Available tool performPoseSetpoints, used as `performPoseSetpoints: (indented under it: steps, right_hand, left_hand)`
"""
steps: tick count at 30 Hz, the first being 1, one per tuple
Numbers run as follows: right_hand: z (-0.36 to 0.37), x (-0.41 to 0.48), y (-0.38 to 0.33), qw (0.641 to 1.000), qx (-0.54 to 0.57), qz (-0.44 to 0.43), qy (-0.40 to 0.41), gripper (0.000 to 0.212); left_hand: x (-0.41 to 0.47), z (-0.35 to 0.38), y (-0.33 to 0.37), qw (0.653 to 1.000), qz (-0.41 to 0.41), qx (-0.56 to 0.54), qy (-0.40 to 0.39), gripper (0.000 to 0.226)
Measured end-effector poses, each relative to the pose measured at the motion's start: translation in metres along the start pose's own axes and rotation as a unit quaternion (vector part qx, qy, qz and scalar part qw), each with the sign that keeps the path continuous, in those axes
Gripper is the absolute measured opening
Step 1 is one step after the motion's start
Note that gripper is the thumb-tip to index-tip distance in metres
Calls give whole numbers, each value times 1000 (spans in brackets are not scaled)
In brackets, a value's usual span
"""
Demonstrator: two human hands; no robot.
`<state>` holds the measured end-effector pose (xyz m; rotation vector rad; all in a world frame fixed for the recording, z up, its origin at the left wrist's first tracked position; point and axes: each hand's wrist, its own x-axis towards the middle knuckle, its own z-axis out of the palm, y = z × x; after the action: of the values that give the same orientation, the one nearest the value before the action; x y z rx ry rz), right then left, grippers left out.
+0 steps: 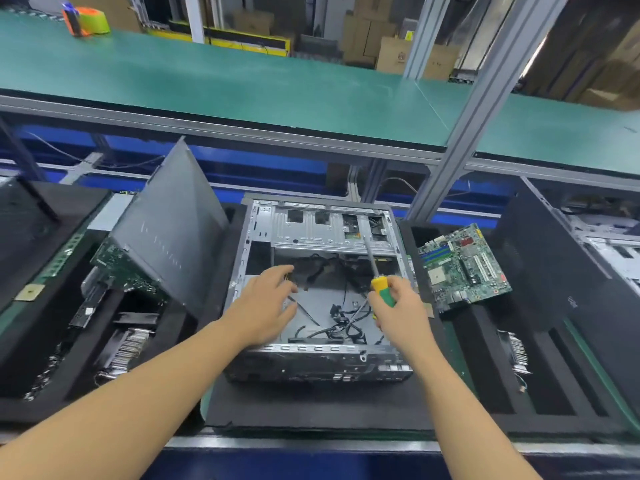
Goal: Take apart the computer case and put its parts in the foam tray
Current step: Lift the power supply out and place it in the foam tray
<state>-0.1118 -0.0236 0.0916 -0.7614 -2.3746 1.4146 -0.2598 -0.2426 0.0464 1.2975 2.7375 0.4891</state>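
The open computer case (pixel 263 233) lies on its side on a black foam pad, its floor showing loose black cables (pixel 341 327). My right hand (pixel 398 306) grips a yellow-green screwdriver (pixel 381 285) whose shaft points up toward the drive bay. Over the case's left inner part, my left hand (pixel 268 299) reaches in with fingers spread, near a black cable bundle. A green motherboard (pixel 464 266) rests on the foam tray (pixel 485 358) to the right. The grey side panel (pixel 173 230) leans upright in the left foam tray (pixel 69 375).
The left tray also holds a circuit board (pixel 128 271) and a finned heatsink (pixel 128 344). Another heatsink (pixel 517 351) sits in the right tray. A second black case (pixel 561 265) stands at far right. A green shelf (pixel 242 81) with tape rolls (pixel 91 20) runs behind.
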Motion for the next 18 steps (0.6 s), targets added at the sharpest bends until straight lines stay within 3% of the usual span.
performPoseSetpoints:
  steps: [5,8,13,18]
  right_hand:
    - [37,24,-9,981,-134,60,-125,5]
    - [50,36,-3,936,-288,89,-182,23]
    - [68,53,7,892,-404,110,-171,36]
    - [91,71,11,818,-565,16,-109,33]
  left_hand:
    - [10,-12,-10,997,-15,77,-13,43]
    - [8,-8,-14,993,-4,114,-17,47]
    - [10,0,-16,993,-7,116,-7,54]
    - [10,1,-17,990,4,141,-3,63]
